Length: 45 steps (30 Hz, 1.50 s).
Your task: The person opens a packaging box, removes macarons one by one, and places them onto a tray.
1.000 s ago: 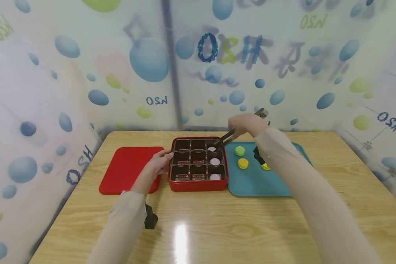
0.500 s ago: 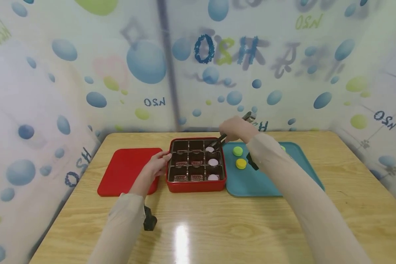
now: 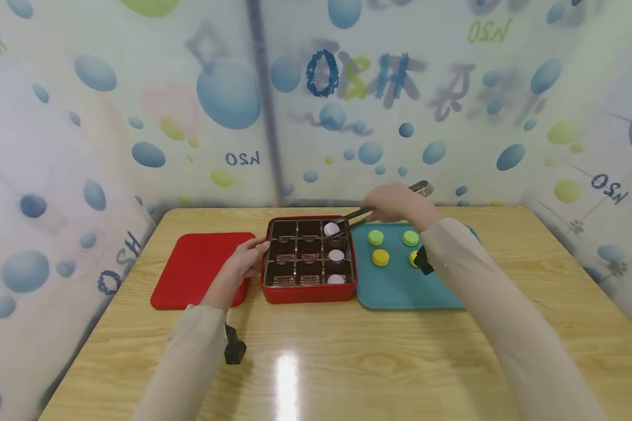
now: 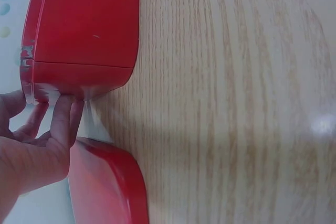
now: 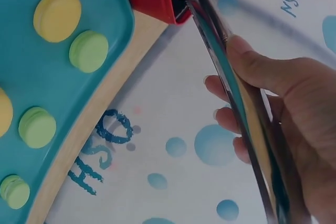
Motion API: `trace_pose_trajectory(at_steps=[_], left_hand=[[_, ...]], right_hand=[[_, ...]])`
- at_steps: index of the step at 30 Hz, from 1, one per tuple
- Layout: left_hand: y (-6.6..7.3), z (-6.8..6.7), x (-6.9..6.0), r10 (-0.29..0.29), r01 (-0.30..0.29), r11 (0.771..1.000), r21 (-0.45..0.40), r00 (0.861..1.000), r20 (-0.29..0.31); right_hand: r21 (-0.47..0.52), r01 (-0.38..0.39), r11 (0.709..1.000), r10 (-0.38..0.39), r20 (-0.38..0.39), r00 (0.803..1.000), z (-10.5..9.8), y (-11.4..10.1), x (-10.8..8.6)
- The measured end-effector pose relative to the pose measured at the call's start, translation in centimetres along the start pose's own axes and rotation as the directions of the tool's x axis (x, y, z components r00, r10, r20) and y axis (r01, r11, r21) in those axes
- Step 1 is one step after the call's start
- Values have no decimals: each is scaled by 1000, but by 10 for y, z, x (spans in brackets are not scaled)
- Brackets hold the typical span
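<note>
My right hand grips a pair of metal tongs, thumb on one side and fingers on the other. The tongs' tips are at a pale lilac macaron in the far right compartment of the red box. That macaron sits a little tilted; whether the tips pinch it I cannot tell. Two more lilac macarons, one in the middle and one in front, lie in the same column. My left hand rests its fingertips against the box's left side, thumb near the rim.
To the right, touching or close to the box, lies a blue tray with green macarons and yellow macarons. A red lid lies left of the box. A patterned curtain stands behind the wooden table.
My right hand has moved right and the tongs lie flatter, their arms further apart. The far lilac macaron now shows more of its side. My left hand stays on the box.
</note>
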State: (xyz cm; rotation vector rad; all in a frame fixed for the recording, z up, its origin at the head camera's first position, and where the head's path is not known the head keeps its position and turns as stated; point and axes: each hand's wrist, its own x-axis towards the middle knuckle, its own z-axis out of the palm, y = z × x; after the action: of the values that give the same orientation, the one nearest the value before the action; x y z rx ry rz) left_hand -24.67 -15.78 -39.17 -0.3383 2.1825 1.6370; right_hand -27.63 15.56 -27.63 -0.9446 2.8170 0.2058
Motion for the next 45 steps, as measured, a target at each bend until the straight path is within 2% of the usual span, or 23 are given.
trace_pose_trajectory(at_steps=[5,14,28,35,45], left_hand=[[0,-1,0,-7,7,1000,-8,1000,8],[1,-1,0,-22,22,1000,-19,1000,6],[1,-1,0,-13,14,1000,-27,999,39],[2,0,-1,-24,25,999,-40,999,34],[0,-1,1,-36,37,998,-44,999,29]], right_hand=[[45,4,999,-3,-21,1000,1,6,-10],[84,-34,996,34,-1,999,-6,15,-31],[120,-18,993,20,-17,1000,-7,25,-77],[113,-36,993,31,42,999,-10,22,-95],[115,-48,992,28,163,986,-1,17,-101]])
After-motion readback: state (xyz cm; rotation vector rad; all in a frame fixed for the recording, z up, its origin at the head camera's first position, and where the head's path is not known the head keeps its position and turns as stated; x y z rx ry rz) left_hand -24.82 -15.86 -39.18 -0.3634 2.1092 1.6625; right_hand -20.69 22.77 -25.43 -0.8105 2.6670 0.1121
